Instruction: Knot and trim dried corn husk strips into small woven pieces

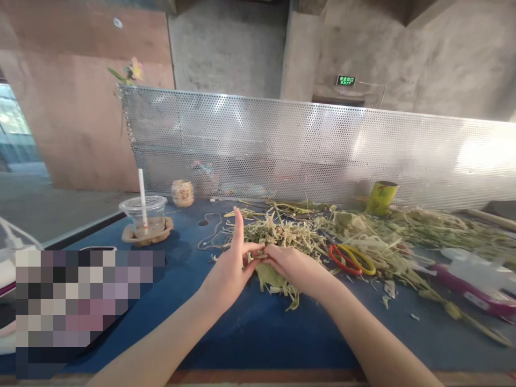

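Left of a straw-coloured dried-plant heap [292, 231], the person's left hand [226, 273] raises one finger, others curled. At the heap's near edge sits a crumpled pale-green leaf [271, 276], likely light, brittle, best pinched gently. Nearby, the right hand [294, 266] bunches its fingers narrowly; either hand's grip is hidden.

The heap of dried plant clippings [296, 232] shows pale straw mixed with faded green, and the broad leaf [271, 275] is a duller yellow-green, both against a deep blue tabletop [250, 341]. Of two looped bands, one red [350, 269], one yellow [368, 260]; cylindrical container [381, 199] yellow-green, small jar [183, 193] cream with tan mottling, drinking straw [142, 196] white, cup tray [147, 236] light brown. Perforated panel [262, 140] reads silver with a regular dot pattern, exit sign [345, 80] carries bright green lettering, concrete wall [229, 54] grey.
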`<act>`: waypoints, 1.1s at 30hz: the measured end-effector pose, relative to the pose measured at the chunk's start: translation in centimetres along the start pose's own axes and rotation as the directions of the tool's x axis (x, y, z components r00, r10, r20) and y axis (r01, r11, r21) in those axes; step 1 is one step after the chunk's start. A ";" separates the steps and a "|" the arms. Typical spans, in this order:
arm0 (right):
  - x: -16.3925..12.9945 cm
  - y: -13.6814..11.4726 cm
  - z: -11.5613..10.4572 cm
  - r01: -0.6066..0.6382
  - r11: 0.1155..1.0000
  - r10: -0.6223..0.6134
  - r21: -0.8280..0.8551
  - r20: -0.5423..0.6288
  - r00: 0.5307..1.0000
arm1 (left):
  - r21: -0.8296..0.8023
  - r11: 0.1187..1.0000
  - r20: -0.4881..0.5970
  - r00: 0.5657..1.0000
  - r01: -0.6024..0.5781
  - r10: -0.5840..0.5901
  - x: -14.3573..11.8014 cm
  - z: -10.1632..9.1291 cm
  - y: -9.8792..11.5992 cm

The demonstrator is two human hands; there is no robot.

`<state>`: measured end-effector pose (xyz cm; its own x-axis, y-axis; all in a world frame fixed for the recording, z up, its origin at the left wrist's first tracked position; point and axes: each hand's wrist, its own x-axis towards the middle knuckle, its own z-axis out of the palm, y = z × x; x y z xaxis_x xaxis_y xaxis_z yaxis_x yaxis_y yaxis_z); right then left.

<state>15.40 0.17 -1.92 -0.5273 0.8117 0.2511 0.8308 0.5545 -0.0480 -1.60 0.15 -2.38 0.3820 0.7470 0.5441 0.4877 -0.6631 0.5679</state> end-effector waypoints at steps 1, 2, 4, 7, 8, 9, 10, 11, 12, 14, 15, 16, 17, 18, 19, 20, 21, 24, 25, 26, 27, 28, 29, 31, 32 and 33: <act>0.0 -0.1 0.0 0.006 1.000 -0.006 0.004 -0.008 1.000 | 0.000 1.000 -0.001 1.000 -0.011 0.011 0.0 0.1 -0.1; 0.1 -0.1 -0.1 0.012 1.000 -0.012 -0.005 -0.016 1.000 | 0.002 1.000 0.005 1.000 -0.031 0.031 -0.1 0.2 -0.2; 0.1 -0.1 -0.2 0.034 0.996 -0.035 -0.078 -0.010 0.999 | 0.013 0.996 0.039 0.995 -0.089 0.089 -0.1 0.4 -0.4; 0.0 0.1 -0.1 0.114 0.964 -0.112 -0.242 0.022 0.994 | 0.031 0.987 0.076 0.985 -0.158 0.155 -0.1 0.7 -0.7; -0.1 0.1 0.0 0.146 0.949 -0.143 -0.279 0.032 0.989 | 0.034 0.985 0.086 0.983 -0.167 0.163 -0.1 0.7 -0.7; -0.1 0.2 0.1 0.173 0.937 -0.170 -0.304 0.037 0.985 | 0.037 0.985 0.093 0.982 -0.170 0.166 -0.1 0.7 -0.7; -0.2 0.3 0.2 0.193 0.928 -0.191 -0.319 0.037 0.981 | 0.038 0.985 0.099 0.981 -0.170 0.166 0.0 0.6 -0.6; -0.2 0.4 0.3 0.202 0.925 -0.201 -0.322 0.035 0.979 | 0.037 0.985 0.109 0.981 -0.168 0.163 0.0 0.5 -0.5; -0.2 0.5 0.3 0.198 0.930 -0.199 -0.310 0.029 0.980 | 0.036 0.985 0.115 0.980 -0.167 0.162 0.0 0.4 -0.5; -0.3 0.5 0.3 0.163 0.958 -0.166 -0.236 0.007 0.986 | 0.031 0.985 0.114 0.979 -0.171 0.166 0.0 0.2 -0.3; -0.4 0.5 0.2 0.130 0.976 -0.133 -0.174 -0.006 0.991 | 0.031 0.983 0.107 0.979 -0.180 0.176 0.0 0.1 -0.3; -0.4 0.5 0.1 0.097 0.990 -0.099 -0.099 -0.020 0.995 | 0.036 0.980 0.097 0.976 -0.197 0.193 0.0 0.1 -0.3; -0.5 0.5 0.0 0.071 0.997 -0.071 -0.012 -0.037 0.997 | 0.045 0.975 0.086 0.973 -0.220 0.215 0.0 0.0 -0.3; -0.5 0.4 -0.2 0.054 0.995 -0.050 0.080 -0.059 0.997 | 0.058 0.969 0.075 0.969 -0.241 0.236 0.0 0.0 -0.4; -0.5 0.3 -0.2 0.045 0.984 -0.031 0.170 -0.085 0.996 | 0.069 0.964 0.067 0.965 -0.258 0.253 0.0 0.0 -0.4; -0.5 0.3 -0.3 0.041 0.966 -0.012 0.255 -0.114 0.993 | 0.077 0.960 0.060 0.962 -0.269 0.265 0.0 0.0 -0.5; -0.4 0.2 -0.3 0.039 0.944 0.008 0.327 -0.143 0.990 | 0.079 0.959 0.052 0.962 -0.272 0.268 0.0 0.0 -0.6; -0.2 0.1 -0.1 0.020 0.891 0.069 0.454 -0.178 0.982 | 0.033 0.972 0.031 0.973 -0.231 0.230 -0.1 -0.2 -0.3; -0.2 0.1 -0.1 0.015 0.881 0.076 0.473 -0.174 0.982 | -0.004 0.980 0.022 0.980 -0.197 0.197 -0.2 -0.3 -0.2; -0.2 0.1 0.0 0.012 0.877 0.078 0.480 -0.168 0.983 | -0.052 0.987 0.013 0.988 -0.155 0.155 -0.2 -0.4 0.0; -0.2 0.1 0.0 0.009 0.879 0.079 0.477 -0.163 0.983 | -0.108 0.988 -0.001 0.994 -0.107 0.108 -0.2 -0.5 0.3; -0.2 0.2 0.0 0.006 0.888 0.077 0.460 -0.161 0.984 | -0.176 0.983 -0.018 0.998 -0.057 0.054 -0.2 -0.6 0.4; -0.2 0.3 -0.1 0.006 0.901 0.071 0.433 -0.160 0.985 | -0.260 0.966 -0.029 1.000 -0.001 -0.006 -0.2 -0.6 0.6; -0.3 0.5 -0.1 0.002 0.931 0.063 0.364 -0.167 0.984 | -0.478 0.867 0.003 0.987 0.141 -0.159 0.1 -0.7 0.6; -0.4 0.6 -0.2 0.000 0.945 0.062 0.328 -0.180 0.982 | -0.591 0.774 0.053 0.968 0.229 -0.245 0.3 -0.7 0.6; -0.4 0.6 -0.2 0.004 0.957 0.061 0.291 -0.212 0.975 | -0.683 0.660 0.120 0.939 0.314 -0.323 0.4 -0.6 0.5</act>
<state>16.17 0.14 -1.86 -0.4262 0.7863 0.4473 0.7407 0.5872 -0.3266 -1.68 0.11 -1.48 0.2950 0.9213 0.2535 -0.0944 -0.2359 0.9672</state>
